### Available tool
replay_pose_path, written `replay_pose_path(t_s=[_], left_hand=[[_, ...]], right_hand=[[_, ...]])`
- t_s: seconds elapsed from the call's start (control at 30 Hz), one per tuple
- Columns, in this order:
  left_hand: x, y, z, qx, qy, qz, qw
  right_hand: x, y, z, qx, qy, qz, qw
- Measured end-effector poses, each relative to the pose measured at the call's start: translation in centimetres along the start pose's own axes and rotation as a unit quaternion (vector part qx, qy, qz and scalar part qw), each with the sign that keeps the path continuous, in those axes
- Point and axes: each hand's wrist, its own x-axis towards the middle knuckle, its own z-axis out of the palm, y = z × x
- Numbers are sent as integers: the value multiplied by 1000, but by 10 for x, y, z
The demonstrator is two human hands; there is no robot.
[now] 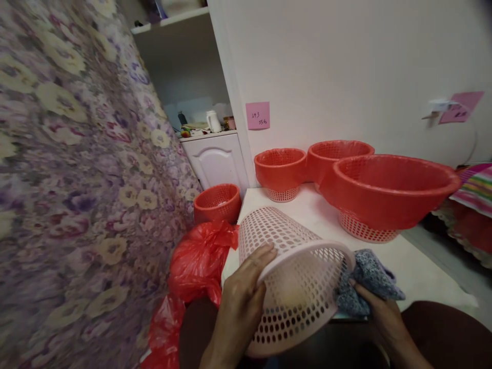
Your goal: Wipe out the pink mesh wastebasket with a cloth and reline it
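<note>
Left fingers (266, 252) clamped on a pale basket (274, 230); right fingers (360, 290), on a cloth (371, 271) against its rim; red-covered baskets (388, 201) beyond.

A passable gap separates the pale basket (294, 279) from obstructing red-lined baskets (388, 205).

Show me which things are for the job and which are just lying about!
Seemingly for the job:
pale basket, in the left hand
grey cloth, in the right hand
maybe the three red-lined baskets

Just around:
white jug
pink note
flowery curtain
</note>
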Motion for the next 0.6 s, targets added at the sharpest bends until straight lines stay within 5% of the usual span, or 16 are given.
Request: replay_pose_path(t_s=[0.4,0.6], left_hand=[[-8,-24,5,-135,230,-229,936],[1,-28,3,-182,367,-297,862]], right_hand=[[-32,32,48,216,-15,181,959],[-45,31,41,215,-148,246,933]])
